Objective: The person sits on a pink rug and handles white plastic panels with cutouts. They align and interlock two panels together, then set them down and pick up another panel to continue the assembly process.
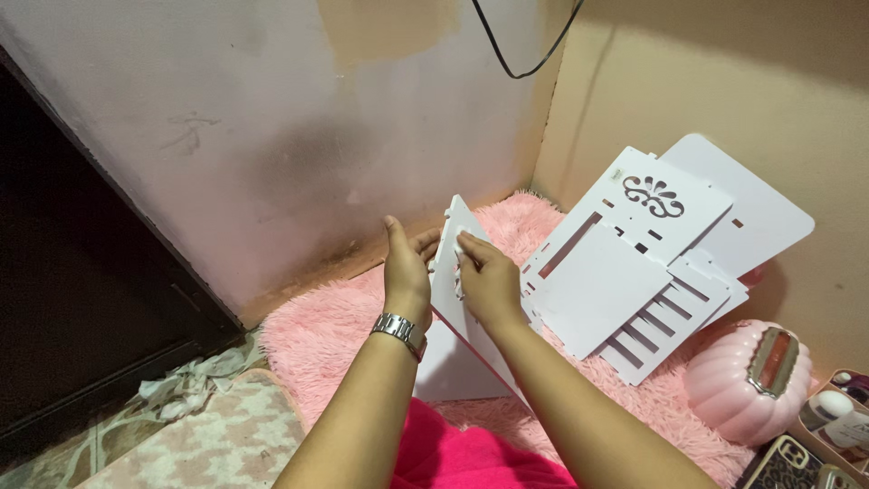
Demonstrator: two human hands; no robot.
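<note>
Here, the left hand and right hand are both clamping an upright white panel by its edges over the pink rug, near the wall corner; white panels are leaning just beside.

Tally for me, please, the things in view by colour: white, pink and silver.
White: 2 (the upright panel between the left hand and right hand; the stack of loose panels, whose pieces I cannot separate)
Pink: 2 (fluffy rug, pumpkin-shaped case)
Silver: 1 (wristwatch)
Total: 5
</note>
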